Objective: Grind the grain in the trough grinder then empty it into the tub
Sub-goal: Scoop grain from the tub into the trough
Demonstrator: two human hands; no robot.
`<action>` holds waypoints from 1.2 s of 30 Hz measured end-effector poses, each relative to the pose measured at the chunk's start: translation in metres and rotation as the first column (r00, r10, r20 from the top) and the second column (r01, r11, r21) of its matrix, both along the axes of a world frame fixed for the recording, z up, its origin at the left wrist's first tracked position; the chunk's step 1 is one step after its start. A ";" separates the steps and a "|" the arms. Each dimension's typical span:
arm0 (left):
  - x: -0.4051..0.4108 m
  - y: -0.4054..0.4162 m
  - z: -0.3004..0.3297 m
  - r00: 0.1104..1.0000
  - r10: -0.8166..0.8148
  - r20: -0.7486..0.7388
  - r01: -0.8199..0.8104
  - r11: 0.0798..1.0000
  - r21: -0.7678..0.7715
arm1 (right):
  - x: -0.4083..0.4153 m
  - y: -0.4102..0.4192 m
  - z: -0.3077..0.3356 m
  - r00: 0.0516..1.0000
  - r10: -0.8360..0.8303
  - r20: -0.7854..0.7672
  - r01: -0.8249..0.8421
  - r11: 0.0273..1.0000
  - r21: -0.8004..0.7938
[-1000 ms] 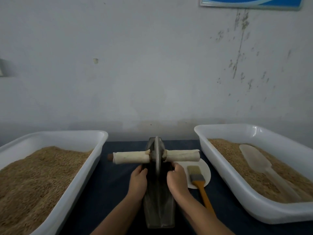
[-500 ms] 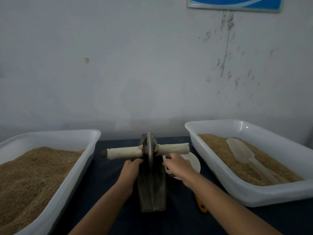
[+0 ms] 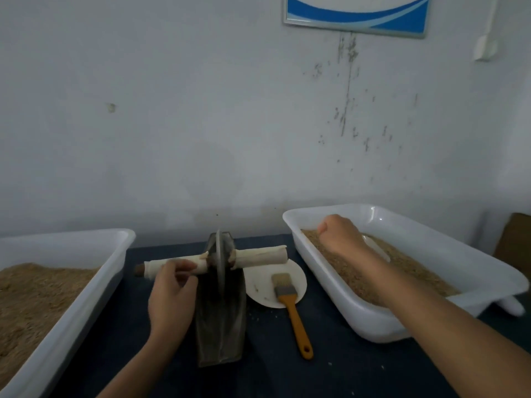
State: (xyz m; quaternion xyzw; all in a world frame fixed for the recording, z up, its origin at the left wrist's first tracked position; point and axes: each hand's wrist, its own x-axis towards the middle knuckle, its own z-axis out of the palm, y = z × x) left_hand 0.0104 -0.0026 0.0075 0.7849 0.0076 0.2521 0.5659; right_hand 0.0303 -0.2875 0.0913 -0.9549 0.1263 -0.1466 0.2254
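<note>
A person's left hand (image 3: 172, 294) grips the grinder's handle (image 3: 175, 265); the right hand (image 3: 340, 237), fingers curled, reaches into the right tub (image 3: 431, 225); what it holds cannot be told.

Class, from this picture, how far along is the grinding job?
Early. Nothing looks done: no grinding or emptying shows. In hand: the left hand holds the grinder wheel's handle, the right hand reaches into the right tub of grain. Left: grind, then empty the trough.

Scoop (image 3: 376, 249) mostly behind right hand (image 3: 340, 235)
</note>
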 end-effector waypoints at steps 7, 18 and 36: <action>0.014 0.006 0.018 0.976 0.024 0.217 -0.103 0.927 0.360 | 0.001 -0.061 -0.023 0.865 -0.421 -0.273 0.335 0.889 -0.311; 0.031 0.017 -0.001 0.966 0.077 0.247 -0.203 0.818 0.538 | 0.001 -0.067 -0.042 0.835 -0.400 -0.377 0.301 0.907 -0.296; 0.081 0.025 -0.006 0.996 -0.068 0.058 -0.021 0.456 0.890 | -0.022 -0.021 0.035 0.791 -0.321 -0.521 0.007 0.856 -0.517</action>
